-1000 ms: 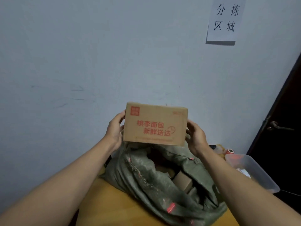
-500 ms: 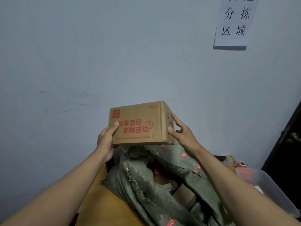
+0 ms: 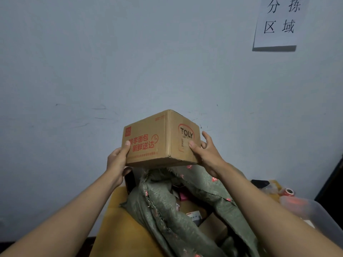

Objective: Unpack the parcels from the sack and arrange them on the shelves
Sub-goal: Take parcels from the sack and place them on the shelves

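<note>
Holding cardboard box (image 3: pixel 148 140) corner-forward, long side running left, both hands (image 3: pixel 117 162).

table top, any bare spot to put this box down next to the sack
The yellow table shows a bare strip left of the green sack, between it and the table's left edge. Right of the sack is crowded: a clear plastic bin and a red tape roll. Both hands hold the cardboard box.
</note>
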